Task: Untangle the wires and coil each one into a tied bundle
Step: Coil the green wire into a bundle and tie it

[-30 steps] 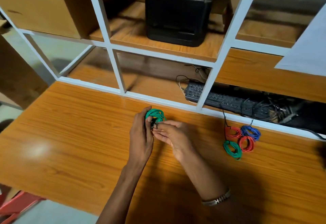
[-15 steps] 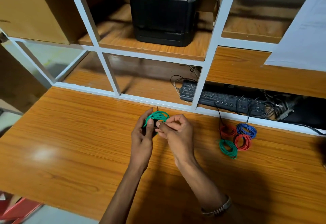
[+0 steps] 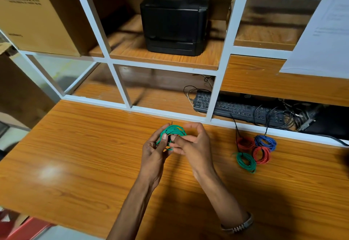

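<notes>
Green insulated wire wound into a small round coil [image 3: 173, 133] is held above the orange wood-grain counter [image 3: 85, 154], in front of the white shelf frame [image 3: 222, 65]. Compared with a second ago, the right hand [image 3: 194, 145] has risen and turned, its thumb and forefinger now arched over the coil's far edge. That suggests the loose end is being wrapped around to tie it. The left hand [image 3: 154, 152] grips the coil's near side, thumb pressed on the strands, fingers curled behind. The right fingers pinch at the coil; the wire end itself is too small to see. Right of the coil, four finished bundles lie on the counter: red [image 3: 244, 143], blue [image 3: 265, 142], red [image 3: 261, 154], green [image 3: 245, 161].
</notes>
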The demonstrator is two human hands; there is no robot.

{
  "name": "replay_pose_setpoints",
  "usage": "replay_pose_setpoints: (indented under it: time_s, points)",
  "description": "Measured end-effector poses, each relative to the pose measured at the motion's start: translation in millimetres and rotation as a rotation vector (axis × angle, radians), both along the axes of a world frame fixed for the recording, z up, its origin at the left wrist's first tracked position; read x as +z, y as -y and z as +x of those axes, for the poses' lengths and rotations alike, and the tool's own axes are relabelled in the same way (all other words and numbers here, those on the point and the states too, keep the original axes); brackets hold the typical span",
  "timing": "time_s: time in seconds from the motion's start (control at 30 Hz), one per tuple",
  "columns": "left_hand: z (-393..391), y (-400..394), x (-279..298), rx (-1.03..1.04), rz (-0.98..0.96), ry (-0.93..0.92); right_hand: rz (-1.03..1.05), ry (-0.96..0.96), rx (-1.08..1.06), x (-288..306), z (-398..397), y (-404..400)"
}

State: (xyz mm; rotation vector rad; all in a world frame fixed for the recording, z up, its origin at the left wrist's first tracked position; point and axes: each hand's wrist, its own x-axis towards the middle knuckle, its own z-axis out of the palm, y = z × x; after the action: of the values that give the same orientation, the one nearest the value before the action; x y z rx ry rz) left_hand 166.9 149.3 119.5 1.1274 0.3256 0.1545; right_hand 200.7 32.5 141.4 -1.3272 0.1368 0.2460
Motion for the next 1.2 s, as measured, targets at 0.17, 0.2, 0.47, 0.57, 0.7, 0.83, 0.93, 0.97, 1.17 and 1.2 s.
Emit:
replay_pose_setpoints:
  time_s: [0.17,0.2,0.47,0.57,0.7,0.83,0.93,0.97,1.17,1.2]
  points:
    - [1,1,4,0.018,0.013,0.027,-0.179,0.164,0.104,-2,1,-1]
    - [1,1,4,0.022,0.024,0.032,-0.212,0.173,0.125,-2,1,0]
    - [-1,8,6,0.067,-0.046,0.034,-0.297,0.175,0.058,-1,-1,-1]
    - [-2,14,6,0.116,-0.097,0.026,-0.297,0.177,0.000,-4,-3,-6]
    - [-3,16,3,0.176,-0.095,0.020,-0.181,0.086,-0.055,-4,-6,-12]
    - [-3,12,0,0.199,-0.074,-0.005,-0.022,-0.051,-0.013,-1,-7,-9]
    - [-2,9,-2,0.203,0.002,-0.021,0.074,-0.160,0.052,2,-4,-1]
    - [-2,9,-2,0.204,0.025,-0.019,0.105,-0.191,0.064,4,-4,1]
    - [-2,10,-2,0.202,0.086,0.017,0.240,-0.299,0.095,22,-5,15]
    - [-3,10,-1,0.192,0.099,0.027,0.263,-0.315,0.108,26,-4,16]
